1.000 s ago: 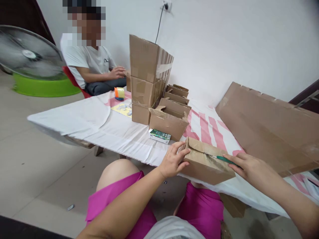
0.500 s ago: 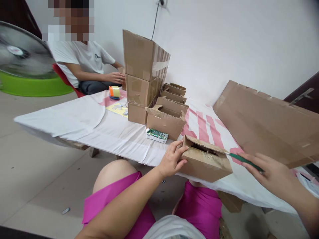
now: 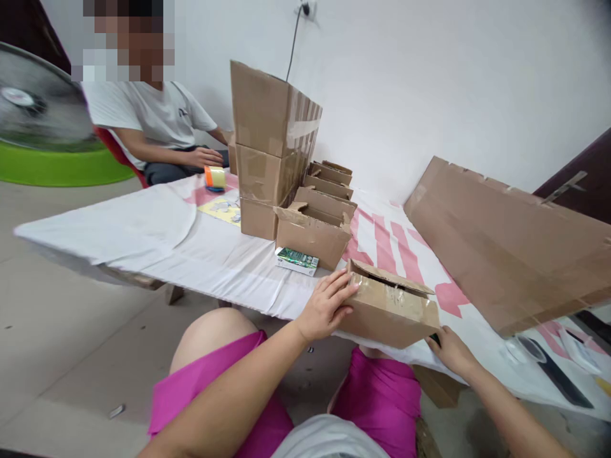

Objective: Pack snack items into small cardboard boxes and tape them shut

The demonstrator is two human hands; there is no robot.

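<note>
A small cardboard box (image 3: 389, 315) lies at the near table edge, its top flap slightly raised over a dark slit. My left hand (image 3: 327, 305) holds the box by its left end, fingers over the top edge and thumb on the front side. At the box's lower right corner is my right hand (image 3: 451, 350), closed around a green-handled knife (image 3: 434, 339). Only a dark bit of the knife shows; its blade is hidden. Just left of the box stands a small green and white carton (image 3: 296, 261).
Open cardboard boxes (image 3: 312, 238) stand in a row beside a tall stack of closed boxes (image 3: 260, 165). A large cardboard sheet (image 3: 506, 248) leans at the right. Tape (image 3: 214, 178) sits near a seated co-worker (image 3: 153, 121). A fan (image 3: 42, 102) stands far left.
My right hand has moved left and down with the knife, from the flap's right end to the box's lower right corner. My left hand stays on the box. The view has shifted slightly.
</note>
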